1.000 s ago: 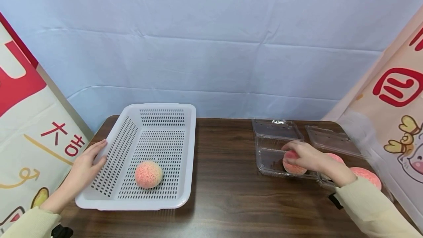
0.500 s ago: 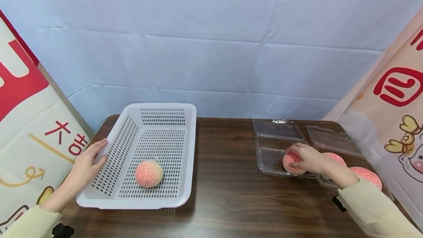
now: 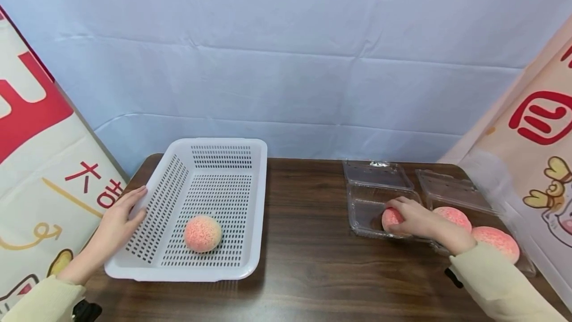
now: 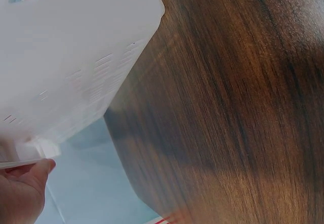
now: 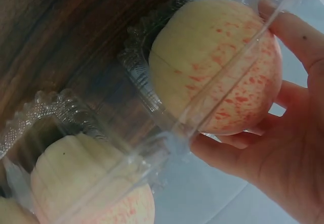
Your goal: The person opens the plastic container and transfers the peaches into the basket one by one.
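Observation:
On the left side of the table, my left hand (image 3: 117, 223) rests along the left rim of a white perforated plastic basket (image 3: 263, 188), its fingers fairly straight. Inside the basket lies one pink and yellow peach (image 3: 202, 233). My right hand (image 3: 413, 220) curls its fingers and thumb round a second peach (image 3: 392, 218) at a clear plastic clamshell box (image 3: 363, 214) on the right. In the right wrist view this peach (image 5: 215, 67) shows pale yellow with red speckles, and the box's clear edge crosses in front of it.
Beside the right forearm, a second clear box (image 3: 456, 190) has its lid folded back, with peaches (image 3: 495, 242) in it. A dark wooden table (image 3: 308, 242) lies between basket and boxes. Pale blue cloth (image 3: 286, 63) hangs behind, with printed banners (image 3: 547, 118) at both sides.
My right hand has closed round the peach in the clear box and shifted slightly. The left hand keeps its place on the basket rim; the whole view has drifted a little.

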Demonstrator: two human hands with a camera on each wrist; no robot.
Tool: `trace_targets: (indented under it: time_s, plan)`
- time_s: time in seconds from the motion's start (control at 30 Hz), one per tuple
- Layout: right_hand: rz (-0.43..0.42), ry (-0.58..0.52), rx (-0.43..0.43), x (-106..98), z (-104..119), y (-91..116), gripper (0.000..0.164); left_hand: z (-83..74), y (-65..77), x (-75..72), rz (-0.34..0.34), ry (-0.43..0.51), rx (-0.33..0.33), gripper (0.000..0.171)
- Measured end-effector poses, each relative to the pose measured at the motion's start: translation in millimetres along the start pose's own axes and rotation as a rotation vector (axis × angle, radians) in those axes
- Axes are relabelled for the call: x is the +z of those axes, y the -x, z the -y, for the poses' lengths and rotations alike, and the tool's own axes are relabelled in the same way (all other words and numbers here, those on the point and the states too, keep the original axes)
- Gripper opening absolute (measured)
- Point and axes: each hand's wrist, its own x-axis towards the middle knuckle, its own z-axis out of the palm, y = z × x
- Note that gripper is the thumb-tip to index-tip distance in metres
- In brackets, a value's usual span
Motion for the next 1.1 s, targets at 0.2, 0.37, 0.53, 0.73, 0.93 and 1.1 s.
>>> trace_targets:
  time_s: [0.2,0.37,0.53,0.73,0.93,1.1]
  plan:
    - [0.010,-0.014,0.030,4,1,-3,0.064,-1.8,0.1,0.2,-0.004,-0.015,-0.005,0.048]
    - [0.003,-0.011,0.035,4,2,-4,0.061,-2.0,-0.3,1.2,-0.014,-0.023,0.005,0.047]
    - [-0.036,0.014,0.035,5,3,-6,0.057,-1.2,-0.1,2.2,-0.020,-0.019,0.009,0.047]
    - [-0.058,0.024,0.042,0,1,-7,0.054,-0.7,-0.3,2.7,-0.022,-0.025,0.009,0.047]
    - [-0.081,0.031,0.042,-8,3,-7,0.056,-0.1,-0.6,2.6,-0.031,-0.040,0.005,0.046]
    - [-0.095,0.017,0.022,-14,5,-7,0.056,0.0,-0.1,3.4,-0.039,-0.046,0.005,0.046]
